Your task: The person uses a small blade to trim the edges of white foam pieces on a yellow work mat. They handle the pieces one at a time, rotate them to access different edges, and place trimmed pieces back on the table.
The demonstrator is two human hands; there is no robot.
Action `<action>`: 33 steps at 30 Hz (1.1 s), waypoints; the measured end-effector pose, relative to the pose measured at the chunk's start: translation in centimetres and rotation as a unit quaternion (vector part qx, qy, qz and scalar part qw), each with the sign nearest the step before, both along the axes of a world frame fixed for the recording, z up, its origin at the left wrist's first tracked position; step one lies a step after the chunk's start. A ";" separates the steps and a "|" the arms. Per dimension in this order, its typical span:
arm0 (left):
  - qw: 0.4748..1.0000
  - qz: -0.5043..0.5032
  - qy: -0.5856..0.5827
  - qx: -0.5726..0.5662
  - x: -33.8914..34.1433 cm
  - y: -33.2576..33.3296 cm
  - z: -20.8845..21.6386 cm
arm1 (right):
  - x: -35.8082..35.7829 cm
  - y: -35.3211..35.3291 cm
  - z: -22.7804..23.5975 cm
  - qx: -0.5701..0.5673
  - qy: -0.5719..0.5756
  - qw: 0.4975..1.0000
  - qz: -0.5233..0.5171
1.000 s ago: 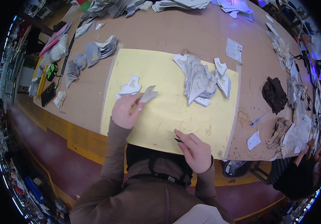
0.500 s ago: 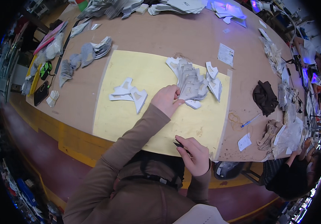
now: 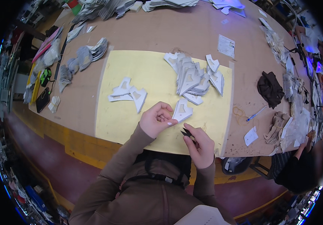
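Observation:
Low over the yellow sheet (image 3: 127,125), my left hand (image 3: 154,120) pinches the lower corner of a flat whitish-grey cut piece (image 3: 180,116) with a cut-out window. My right hand (image 3: 202,147) is closed around small black thread snips (image 3: 186,132); their tips are apart and point toward that piece, just below it. Beyond my hands lies a fanned pile of similar pieces (image 3: 187,79), with a few more pieces (image 3: 216,79) at its right side. Left of my left hand, several pieces (image 3: 138,98) overlap on the sheet.
Grey stacks (image 3: 84,58) lie at left beside a black phone (image 3: 42,99). More stacks (image 3: 171,4) line the far edge. At right are a dark cloth (image 3: 270,89), a blue pen (image 3: 256,113), a paper tag (image 3: 250,136) and beige bundles (image 3: 276,127). Another person (image 3: 300,168) sits at far right.
My left hand has drawn one piece off the pile toward me. My right hand with the snips has moved slightly up and right, closer to that piece.

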State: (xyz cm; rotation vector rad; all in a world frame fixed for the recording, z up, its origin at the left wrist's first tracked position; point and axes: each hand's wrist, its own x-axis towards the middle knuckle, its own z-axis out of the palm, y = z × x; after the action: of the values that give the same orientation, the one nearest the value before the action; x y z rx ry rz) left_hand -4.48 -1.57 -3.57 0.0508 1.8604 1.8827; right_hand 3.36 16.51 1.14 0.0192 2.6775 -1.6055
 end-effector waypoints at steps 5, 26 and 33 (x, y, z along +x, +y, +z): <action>0.997 -0.015 0.034 -0.066 0.7 0.3 0.0 | -0.2 -0.1 -0.9 0.012 -0.016 1.000 -0.015; 0.834 -0.055 -0.366 0.410 1.1 -2.1 0.5 | 0.3 -0.1 -1.0 -0.146 0.064 0.972 -0.172; 0.956 -0.031 -0.130 0.261 1.2 -1.8 0.8 | -0.4 -0.4 1.2 -0.335 -0.041 0.928 -0.155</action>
State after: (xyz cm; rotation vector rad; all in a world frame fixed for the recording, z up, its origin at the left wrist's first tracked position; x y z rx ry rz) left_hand -3.24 -3.41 -2.75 0.0337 1.1434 2.1673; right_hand 2.96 16.11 2.38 0.5014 1.9982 -2.4586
